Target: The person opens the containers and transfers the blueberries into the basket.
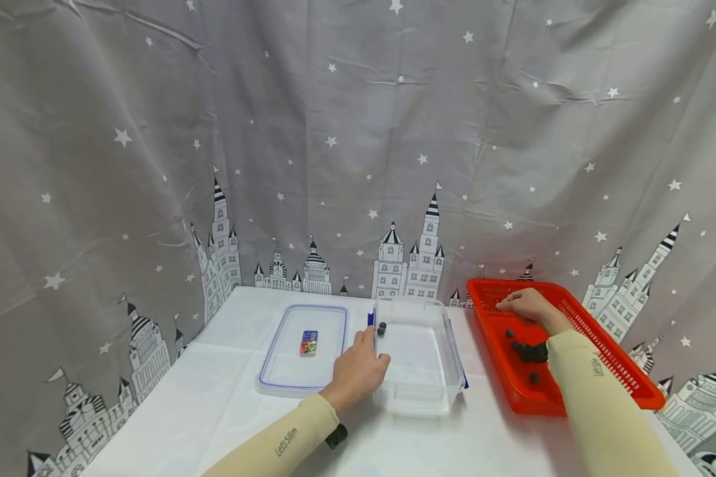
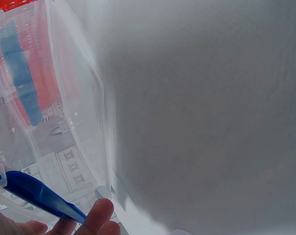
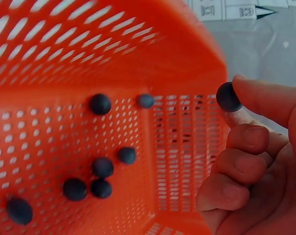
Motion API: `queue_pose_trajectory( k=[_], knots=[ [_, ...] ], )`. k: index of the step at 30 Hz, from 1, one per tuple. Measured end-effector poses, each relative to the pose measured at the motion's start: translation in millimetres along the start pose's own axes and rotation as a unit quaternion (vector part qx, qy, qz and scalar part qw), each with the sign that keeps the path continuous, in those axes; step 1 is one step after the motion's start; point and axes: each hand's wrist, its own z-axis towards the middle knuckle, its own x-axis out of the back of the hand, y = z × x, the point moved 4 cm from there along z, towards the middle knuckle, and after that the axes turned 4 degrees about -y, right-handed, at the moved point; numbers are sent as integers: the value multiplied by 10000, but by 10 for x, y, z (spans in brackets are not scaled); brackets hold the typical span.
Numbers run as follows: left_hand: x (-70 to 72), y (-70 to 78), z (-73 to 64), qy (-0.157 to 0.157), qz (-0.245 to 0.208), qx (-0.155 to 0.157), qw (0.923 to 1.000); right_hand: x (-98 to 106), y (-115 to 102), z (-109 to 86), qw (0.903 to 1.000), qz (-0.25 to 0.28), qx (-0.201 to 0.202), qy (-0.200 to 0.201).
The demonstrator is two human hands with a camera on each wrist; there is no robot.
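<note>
My right hand (image 1: 531,308) is over the far part of the red plastic basket (image 1: 490,341). In the right wrist view, its thumb and index finger pinch a blueberry (image 3: 229,97), while the other fingers are curled. Several more blueberries (image 3: 100,104) lie scattered on the basket's slotted floor. At the left wall of a clear plastic container (image 1: 417,348), my left hand (image 1: 358,366) grips the side, its fingers at the blue latch (image 2: 37,193) that hangs folded out. A few dark berries (image 1: 382,328) sit inside that container, near its left wall.
Left of the container, a clear lid (image 1: 283,354) with a blue seal lies flat on the white table (image 1: 227,371), a colourful label (image 1: 308,343) at its middle. Behind the table hangs a grey curtain (image 1: 346,132) printed with castles and stars.
</note>
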Motion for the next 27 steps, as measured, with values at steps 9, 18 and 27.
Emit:
queue_pose_trajectory(
  k=[9, 18, 27],
  knots=[
    [8, 2, 3, -12, 41, 8, 10000, -8, 150, -69, 9996, 176, -228, 5],
    [3, 1, 10, 1, 28, 32, 10000, -78, 35, -34, 10000, -28, -22, 2],
    [-1, -5, 16, -32, 71, 69, 9999, -218, -307, 114, 9997, -91, 236, -15]
  ],
)
